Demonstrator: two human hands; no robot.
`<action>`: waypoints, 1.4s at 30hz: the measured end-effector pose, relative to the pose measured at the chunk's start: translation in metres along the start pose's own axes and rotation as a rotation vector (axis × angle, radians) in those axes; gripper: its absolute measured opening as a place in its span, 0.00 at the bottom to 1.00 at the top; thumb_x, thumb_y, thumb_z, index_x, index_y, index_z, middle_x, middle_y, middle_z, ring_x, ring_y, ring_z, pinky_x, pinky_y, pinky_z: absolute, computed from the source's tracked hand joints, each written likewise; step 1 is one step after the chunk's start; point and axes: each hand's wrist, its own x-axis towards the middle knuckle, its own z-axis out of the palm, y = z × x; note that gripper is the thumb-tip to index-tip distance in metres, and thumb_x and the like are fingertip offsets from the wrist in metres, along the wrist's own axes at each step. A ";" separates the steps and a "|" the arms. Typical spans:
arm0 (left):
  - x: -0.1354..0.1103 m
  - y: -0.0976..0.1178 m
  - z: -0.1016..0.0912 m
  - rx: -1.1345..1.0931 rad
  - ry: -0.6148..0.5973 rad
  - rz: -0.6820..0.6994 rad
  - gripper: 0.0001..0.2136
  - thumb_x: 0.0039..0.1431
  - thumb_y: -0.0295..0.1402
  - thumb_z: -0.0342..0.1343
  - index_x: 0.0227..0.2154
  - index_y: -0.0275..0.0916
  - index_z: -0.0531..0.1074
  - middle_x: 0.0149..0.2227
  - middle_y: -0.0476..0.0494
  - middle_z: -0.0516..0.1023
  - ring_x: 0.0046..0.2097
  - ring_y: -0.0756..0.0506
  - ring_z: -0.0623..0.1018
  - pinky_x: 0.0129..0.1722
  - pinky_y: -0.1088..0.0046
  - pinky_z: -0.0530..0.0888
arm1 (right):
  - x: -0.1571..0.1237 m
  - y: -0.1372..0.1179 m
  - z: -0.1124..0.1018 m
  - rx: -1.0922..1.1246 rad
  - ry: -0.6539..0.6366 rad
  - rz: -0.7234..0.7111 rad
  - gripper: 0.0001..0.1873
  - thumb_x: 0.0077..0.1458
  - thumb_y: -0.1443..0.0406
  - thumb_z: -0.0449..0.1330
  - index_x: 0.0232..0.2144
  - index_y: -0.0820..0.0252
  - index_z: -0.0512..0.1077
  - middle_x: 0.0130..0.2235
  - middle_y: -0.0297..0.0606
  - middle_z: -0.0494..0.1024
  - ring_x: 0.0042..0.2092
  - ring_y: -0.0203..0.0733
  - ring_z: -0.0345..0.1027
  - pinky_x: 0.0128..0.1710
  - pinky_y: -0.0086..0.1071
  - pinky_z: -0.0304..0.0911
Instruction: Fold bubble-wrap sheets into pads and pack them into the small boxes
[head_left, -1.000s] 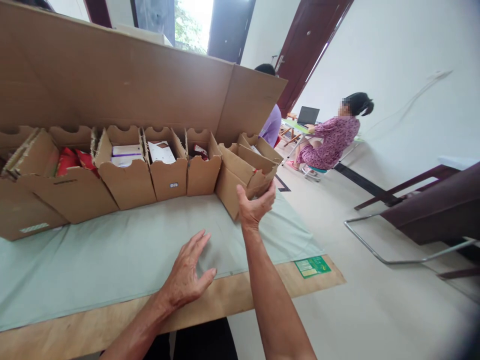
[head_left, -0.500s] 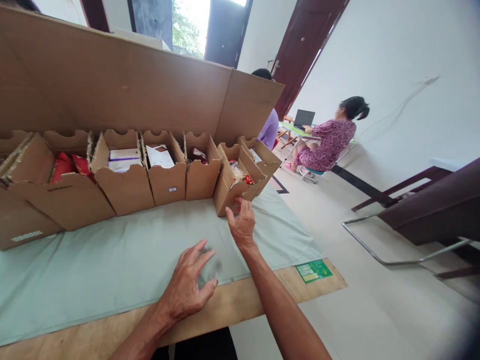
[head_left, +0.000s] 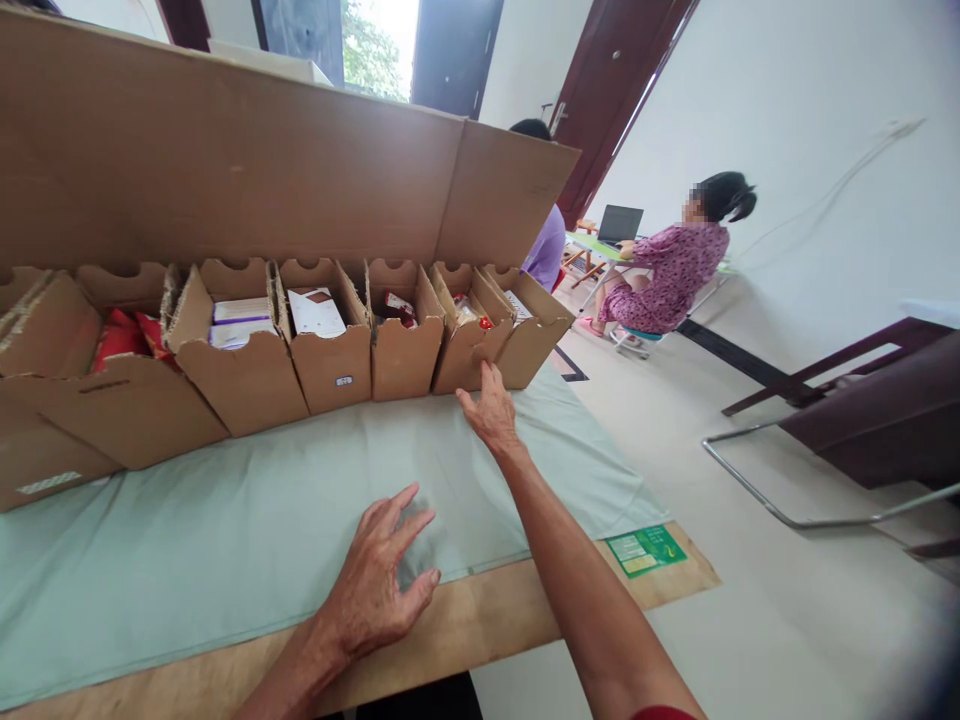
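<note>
**Cardboard bin in line, right hand at its foot**

Cardboard bin (head_left: 461,365) stands on the pale green cloth (head_left: 225,520), second from the right end of a row of like bins set against a tall cardboard backboard (head_left: 225,170). Its long axis runs away from the person, the short front face turned toward them and the notched far end toward the backboard. Its open top faces up, showing red-and-white packets (head_left: 469,312) inside. It is pressed between the neighbouring bin (head_left: 405,360) on its left and the end bin (head_left: 536,345) on its right, which angles outward.

The right hand (head_left: 491,412) reaches out over the cloth with its fingers straight and slightly apart, gripping nothing. The fingertips seem to touch the lower front face of the bin, though the angle leaves that unsure. The left hand (head_left: 375,595) lies palm down near the wooden table edge (head_left: 480,620), fingers spread and empty on the cloth.

Beyond the table a seated person (head_left: 671,275) faces a laptop (head_left: 619,225).
</note>
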 end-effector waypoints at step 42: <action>0.016 0.044 -0.033 -0.474 0.286 -0.244 0.36 0.58 0.40 0.63 0.69 0.50 0.60 0.71 0.37 0.62 0.70 0.31 0.66 0.64 0.44 0.70 | -0.207 0.045 -0.236 0.607 -0.079 0.096 0.35 0.58 0.51 0.68 0.63 0.49 0.66 0.59 0.47 0.78 0.55 0.54 0.77 0.47 0.48 0.77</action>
